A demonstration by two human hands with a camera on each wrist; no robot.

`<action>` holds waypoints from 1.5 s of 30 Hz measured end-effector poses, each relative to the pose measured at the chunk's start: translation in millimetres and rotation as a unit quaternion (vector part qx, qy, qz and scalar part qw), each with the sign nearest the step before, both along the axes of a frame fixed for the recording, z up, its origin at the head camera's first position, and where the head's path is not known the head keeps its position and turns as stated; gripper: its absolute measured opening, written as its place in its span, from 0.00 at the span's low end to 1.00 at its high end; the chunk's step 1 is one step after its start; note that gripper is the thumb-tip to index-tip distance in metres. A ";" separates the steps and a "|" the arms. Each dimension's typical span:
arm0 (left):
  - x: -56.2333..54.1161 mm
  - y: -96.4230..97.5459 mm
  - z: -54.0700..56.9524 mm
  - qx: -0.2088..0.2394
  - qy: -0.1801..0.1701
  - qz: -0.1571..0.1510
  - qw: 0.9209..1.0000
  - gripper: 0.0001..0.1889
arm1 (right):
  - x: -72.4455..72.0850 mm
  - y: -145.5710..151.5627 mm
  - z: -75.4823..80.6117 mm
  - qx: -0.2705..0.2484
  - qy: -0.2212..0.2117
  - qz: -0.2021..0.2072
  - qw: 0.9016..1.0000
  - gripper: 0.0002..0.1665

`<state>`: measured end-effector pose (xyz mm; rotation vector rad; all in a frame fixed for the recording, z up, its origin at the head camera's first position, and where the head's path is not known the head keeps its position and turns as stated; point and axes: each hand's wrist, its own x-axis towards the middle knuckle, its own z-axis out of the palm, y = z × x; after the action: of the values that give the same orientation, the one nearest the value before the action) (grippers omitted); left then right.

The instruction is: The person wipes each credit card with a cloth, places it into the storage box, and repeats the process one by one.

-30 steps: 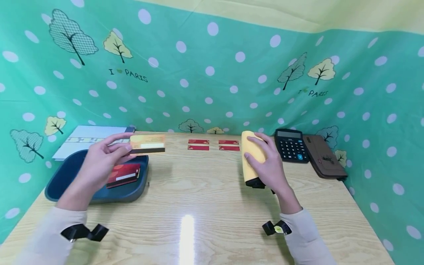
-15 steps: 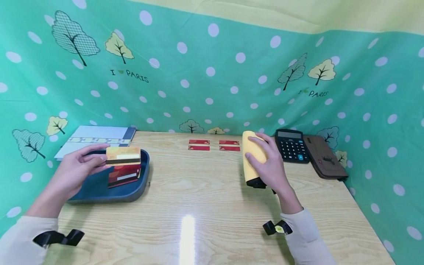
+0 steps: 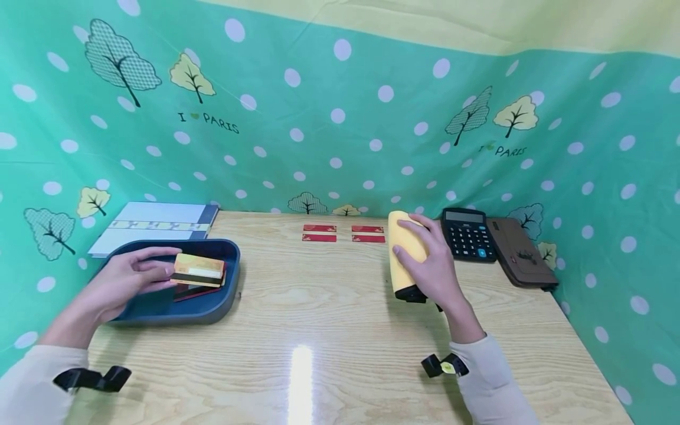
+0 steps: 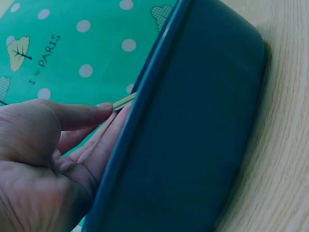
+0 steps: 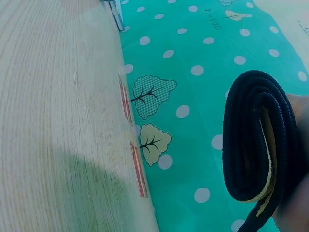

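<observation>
My left hand pinches a yellow bank card between thumb and fingers, low over the right part of a dark blue tray. A red card shows below it inside the tray, mostly covered by the yellow one. In the left wrist view the card appears as a thin edge, and the tray wall hides the tray's inside. My right hand grips a rolled yellow piece with black ends, raised above the table. From the right wrist, its dark layers show coiled.
Several red strips lie in two stacks at the table's far middle. A black calculator and a brown zipped case lie at the back right. Behind the tray is a pale blue notebook. A polka-dot green cloth hangs behind.
My left hand has moved left and then down with the yellow bank card, from above the tray's right rim to over the red card. The right hand holds the roll in place.
</observation>
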<state>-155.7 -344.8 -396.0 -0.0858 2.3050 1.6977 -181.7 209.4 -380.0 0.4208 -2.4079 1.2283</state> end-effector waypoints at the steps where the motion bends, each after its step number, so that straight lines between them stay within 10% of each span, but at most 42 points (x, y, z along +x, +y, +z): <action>1: -0.3 -0.4 -1.0 -0.006 -0.004 0.000 1.000 0.27 | -0.1 0.0 0.0 -0.001 0.001 0.001 1.000 0.29; 45: -3.9 -3.9 -7.0 -0.099 0.053 0.026 0.993 0.22 | -0.5 3.4 0.6 0.002 -0.002 0.002 1.000 0.29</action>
<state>-159.6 -348.7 -403.0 -0.0981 2.5660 1.5276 -182.3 212.7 -379.4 0.4244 -2.4152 1.2264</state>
